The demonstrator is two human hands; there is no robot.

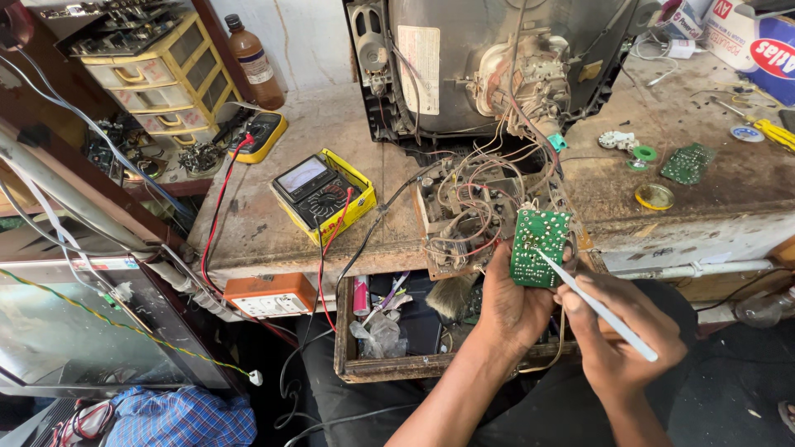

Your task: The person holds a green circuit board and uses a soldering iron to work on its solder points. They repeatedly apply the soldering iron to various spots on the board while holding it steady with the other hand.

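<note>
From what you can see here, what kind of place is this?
Most likely an electronics repair workshop. An opened tube television sits on the worn bench, a yellow multimeter lies beside it, and the left hand holds a green circuit board while the right hand points a thin white tool at it.

The top of the opened television set (489, 66) is cut off by the upper edge. The lower part of the green circuit board (540, 247) is covered by the left hand (509, 310), and the fingers behind it cannot be seen. The tip of the white tool (600, 308) is too fine to be made out. The drawer (389, 331) contents are partly hidden by forearms and shadow. Packages (754, 37) are clipped at the right corner.
</note>
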